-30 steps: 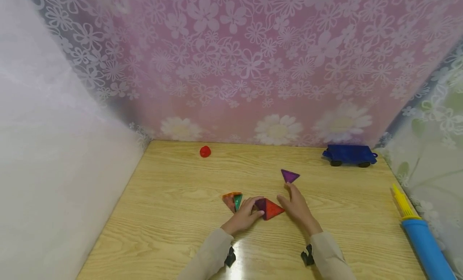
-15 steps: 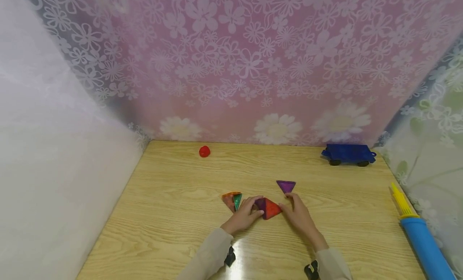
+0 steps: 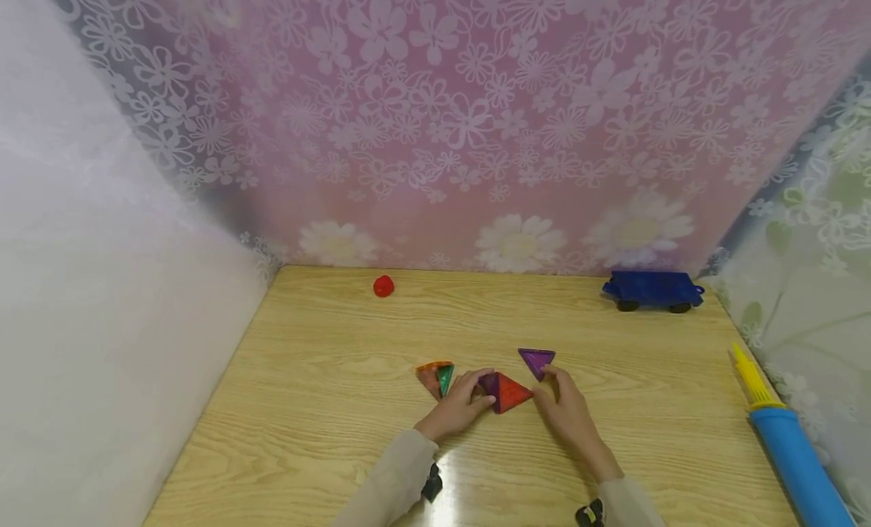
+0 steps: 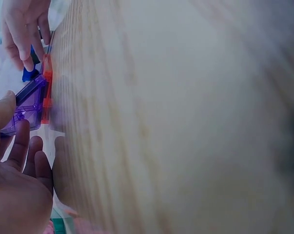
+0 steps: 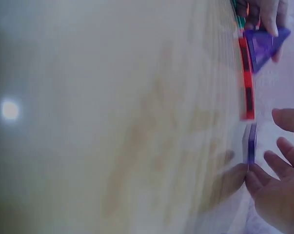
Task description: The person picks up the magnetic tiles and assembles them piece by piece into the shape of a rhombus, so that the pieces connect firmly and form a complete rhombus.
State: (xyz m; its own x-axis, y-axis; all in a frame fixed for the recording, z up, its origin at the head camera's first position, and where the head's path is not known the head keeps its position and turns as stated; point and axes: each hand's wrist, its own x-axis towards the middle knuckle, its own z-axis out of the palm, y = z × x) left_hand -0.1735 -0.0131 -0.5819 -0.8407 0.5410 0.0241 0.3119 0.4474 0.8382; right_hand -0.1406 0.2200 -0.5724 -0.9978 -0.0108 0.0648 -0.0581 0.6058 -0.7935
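My left hand [image 3: 454, 407] pinches a purple triangular magnetic tile [image 4: 32, 105] between thumb and fingers. This tile stands tilted up along the edge of a red tile [image 3: 513, 393] that lies flat on the table. On the other side, my right hand [image 3: 570, 413] touches a second purple triangular tile [image 3: 537, 360] with a fingertip. In the right wrist view this second tile [image 5: 252, 144] lies low on the table near the red tile's end, and the thumb stays apart from it. The left fingers partly cover the pinched tile in the head view.
Orange [image 3: 430, 377] and green tiles [image 3: 445, 379] sit just left of my left hand. A red round piece [image 3: 384, 286] lies at the back left. At the back right stands a blue wheeled toy base [image 3: 653, 289]; a blue pump with a yellow tip [image 3: 792, 451] lies along the right edge.
The second purple tile has slid toward me and slightly left, turning a little, with my right hand drawing back. My left hand and the red tile have stayed about where they were.
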